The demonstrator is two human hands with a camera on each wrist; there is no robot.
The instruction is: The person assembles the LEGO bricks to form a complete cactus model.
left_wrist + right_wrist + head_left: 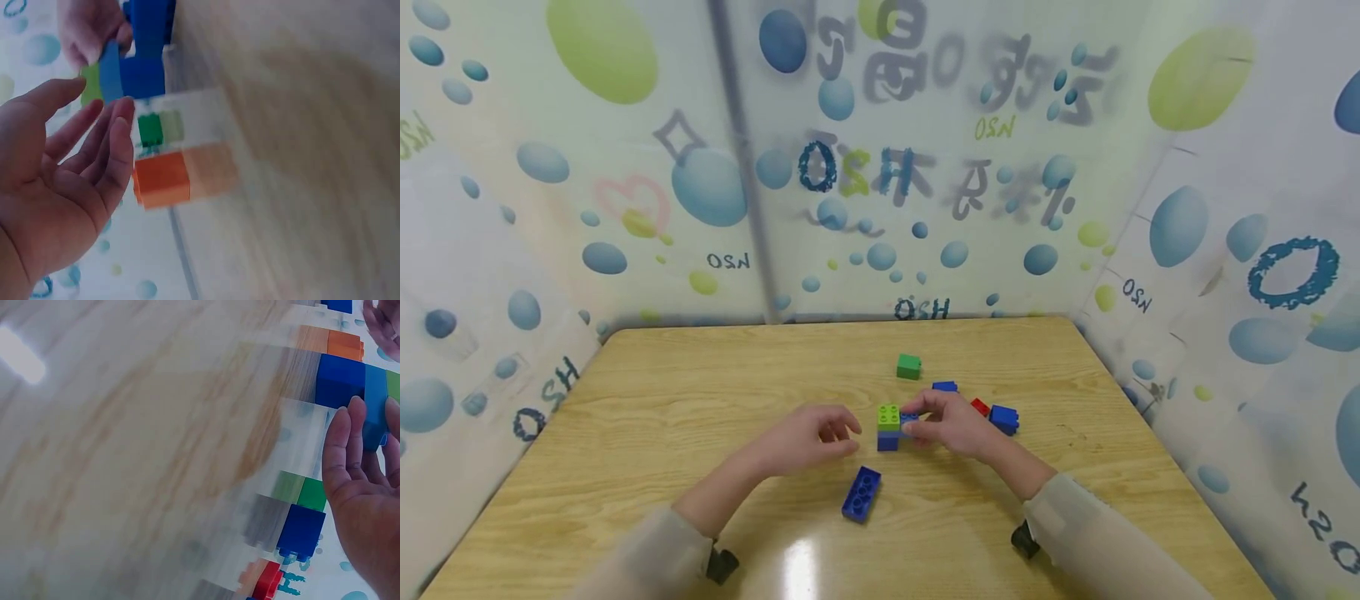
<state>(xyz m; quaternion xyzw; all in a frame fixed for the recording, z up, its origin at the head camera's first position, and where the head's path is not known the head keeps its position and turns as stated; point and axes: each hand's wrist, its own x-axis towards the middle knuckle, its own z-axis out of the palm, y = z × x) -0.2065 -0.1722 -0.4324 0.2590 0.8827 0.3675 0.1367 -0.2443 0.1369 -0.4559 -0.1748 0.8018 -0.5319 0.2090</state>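
A small brick stack stands mid-table: a dark blue brick (887, 442) at the bottom, a lighter blue brick (375, 394) across it, and a lime green brick (888, 417) on top. The lighter blue brick juts out to the right. My right hand (951, 427) pinches that jutting end between thumb and fingers. On the stack's left side, my left hand (812, 437) hovers with fingers loosely bent and nothing in them. Nearer to me, a loose dark blue brick (861, 494) lies with its studs showing.
Behind the stack sits a green brick (908, 367). Beyond and beside my right hand are a blue brick (944, 387), a red brick (979, 407) and another blue brick (1004, 419). An orange brick (162, 179) shows past my left fingers. Patterned curtains (880, 275) enclose the wooden table (700, 367).
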